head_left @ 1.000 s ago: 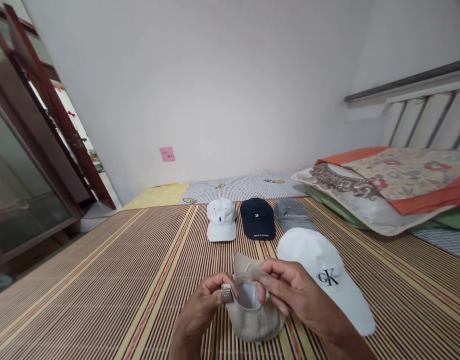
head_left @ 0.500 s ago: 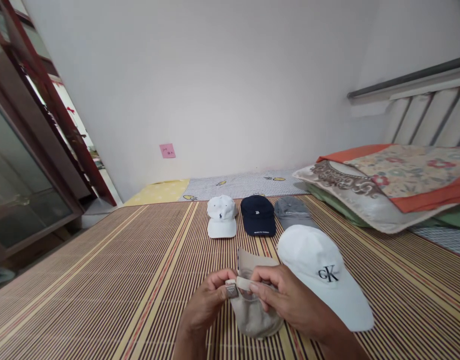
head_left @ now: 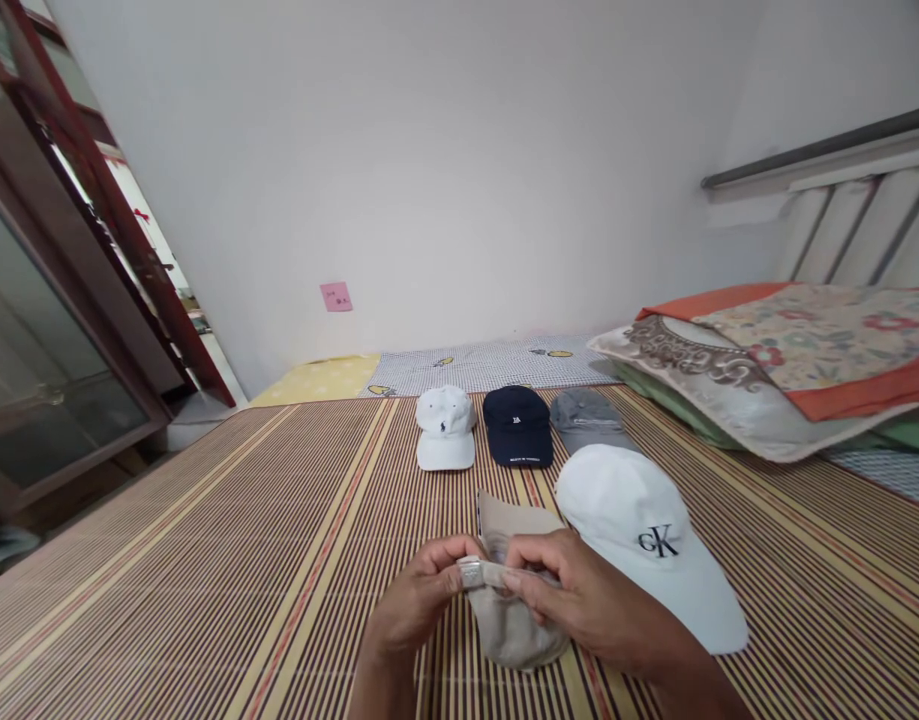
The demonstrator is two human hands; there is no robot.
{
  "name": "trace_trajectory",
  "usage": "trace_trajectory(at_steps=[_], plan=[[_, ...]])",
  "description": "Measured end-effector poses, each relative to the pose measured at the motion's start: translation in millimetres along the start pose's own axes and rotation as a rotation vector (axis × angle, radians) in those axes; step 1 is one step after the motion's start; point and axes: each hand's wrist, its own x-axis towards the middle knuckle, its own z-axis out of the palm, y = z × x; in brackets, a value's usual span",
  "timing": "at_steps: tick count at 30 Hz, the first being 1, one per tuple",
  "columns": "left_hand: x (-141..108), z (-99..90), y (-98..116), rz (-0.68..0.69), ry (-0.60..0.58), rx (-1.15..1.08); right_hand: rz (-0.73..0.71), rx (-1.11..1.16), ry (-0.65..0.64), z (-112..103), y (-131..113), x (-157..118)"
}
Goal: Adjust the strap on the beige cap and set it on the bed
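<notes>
A beige cap (head_left: 515, 635) lies upside down on the striped mat, its brim pointing away from me. My left hand (head_left: 421, 595) pinches the metal buckle (head_left: 471, 573) on the cap's back strap. My right hand (head_left: 568, 585) grips the strap just right of the buckle, fingers closed and partly hiding the cap's opening. Close by on the right, a large white cap (head_left: 631, 510) with black "CK" letters rests beside my right wrist. Farther back stand a small white cap (head_left: 445, 425), a navy cap (head_left: 517, 425) and a grey cap (head_left: 588, 418) in a row.
The bamboo mat (head_left: 241, 560) covers the bed. Pillows with an orange-edged floral cover (head_left: 841, 340) are piled at the right, by a white headboard (head_left: 864, 230). A pink note (head_left: 336, 297) sticks to the wall. Glass-fronted furniture (head_left: 54, 370) stands at the left.
The strap now lies in line with the buckle, where its end stood apart at the buckle's edge before. The buckle has tilted and catches the light. Both hands have barely moved.
</notes>
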Motion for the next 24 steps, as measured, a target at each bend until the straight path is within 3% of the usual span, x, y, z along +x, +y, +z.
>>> trace_trajectory(at_steps=[12, 24], plan=[[0, 3.3, 4, -0.023, -0.102, 0.158, 0.007, -0.093, -0.033, -11, -6, -8], [5, 14.3, 6, -0.045, -0.088, 0.153, -0.01, -0.031, -0.026, -9, -7, -8]])
